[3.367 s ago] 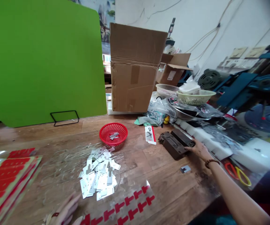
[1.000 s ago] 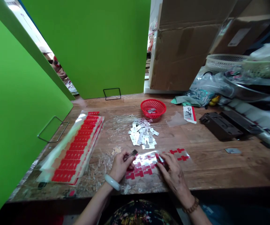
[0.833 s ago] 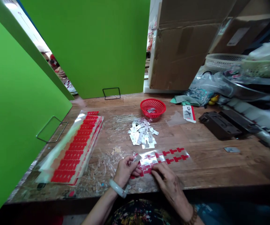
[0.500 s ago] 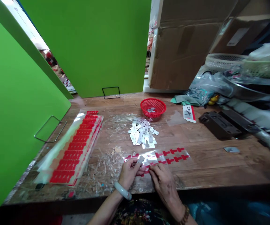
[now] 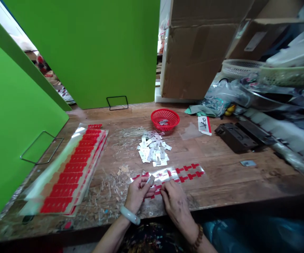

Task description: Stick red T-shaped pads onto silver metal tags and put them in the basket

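Note:
Between the thumb and fingers of my left hand [image 5: 138, 192] is a small grey metal plate [image 5: 150, 180]. My right hand [image 5: 175, 202] rests beside it with thumb and forefinger pinched at the red pieces; what they hold, if anything, is too small to make out. Under both hands lies a clear sheet with red T-shaped stickers [image 5: 191, 174]. Just beyond it is a loose pile of metal plates [image 5: 154, 149]. A red basket [image 5: 165, 119] behind the pile holds a few more plates.
Stacked red sticker sheets [image 5: 70, 168] lie at the left. Green boards [image 5: 88, 52] and a cardboard box [image 5: 194, 59] stand behind. On the right are a dark metal device [image 5: 236, 137], a printed card [image 5: 204, 125] and a single plate [image 5: 248, 163].
The whole view has shifted, so the table and its things appear further left. My hands keep nearly the same pose over the sheet, the plate still in my left hand.

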`<state>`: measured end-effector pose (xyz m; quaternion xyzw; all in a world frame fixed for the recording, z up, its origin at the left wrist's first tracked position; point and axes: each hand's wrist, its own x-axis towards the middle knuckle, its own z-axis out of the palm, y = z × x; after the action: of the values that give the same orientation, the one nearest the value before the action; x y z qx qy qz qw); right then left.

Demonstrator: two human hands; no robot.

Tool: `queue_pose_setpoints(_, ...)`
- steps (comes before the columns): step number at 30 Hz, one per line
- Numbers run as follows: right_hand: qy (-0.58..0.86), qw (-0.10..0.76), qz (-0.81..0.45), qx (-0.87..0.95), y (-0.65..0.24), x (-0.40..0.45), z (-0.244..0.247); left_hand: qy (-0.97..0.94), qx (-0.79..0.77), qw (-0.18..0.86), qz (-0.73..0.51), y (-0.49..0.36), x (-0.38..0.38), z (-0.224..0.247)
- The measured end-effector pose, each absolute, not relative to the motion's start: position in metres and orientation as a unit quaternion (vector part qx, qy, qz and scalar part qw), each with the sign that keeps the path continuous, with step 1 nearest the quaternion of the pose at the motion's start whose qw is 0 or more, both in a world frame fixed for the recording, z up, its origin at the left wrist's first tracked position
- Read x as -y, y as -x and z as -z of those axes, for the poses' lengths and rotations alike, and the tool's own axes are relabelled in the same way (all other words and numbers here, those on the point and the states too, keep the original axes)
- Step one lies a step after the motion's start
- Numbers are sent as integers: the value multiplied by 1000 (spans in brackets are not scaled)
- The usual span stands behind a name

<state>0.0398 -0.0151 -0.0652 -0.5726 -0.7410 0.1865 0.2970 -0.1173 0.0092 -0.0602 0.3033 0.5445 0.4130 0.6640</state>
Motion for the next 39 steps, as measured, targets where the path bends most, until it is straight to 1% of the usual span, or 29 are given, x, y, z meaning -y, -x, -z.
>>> queue_pose_setpoints(3, 579, 302, -201, 730, -39, 18, 63, -302, -541, 670, -409, 120, -11, 60)
queue_pose_setpoints(9, 564, 345, -241, 711, -38, 27, 62, -295, -547, 673, -400, 124, -16, 62)
queue_pose_setpoints(14, 566, 360, -229, 705, -38, 27, 68, -296, -546, 672, -404, 123, -18, 64)
queue_pose_setpoints(22, 569, 354, -214, 710, -32, 27, 69, -300, -553, 660, -410, 121, -15, 64)
queue_pose_setpoints(28, 571, 391, -249, 678, -34, 27, 70, -299, -549, 663, -412, 122, -14, 64)
queue_pose_setpoints(33, 571, 360, -275, 685, -35, 25, 67, -300, -552, 661, -410, 122, -14, 63)
queue_pose_setpoints(39, 598, 346, -231, 685, -29, 24, 72, -299, -552, 661, -411, 120, -14, 58)
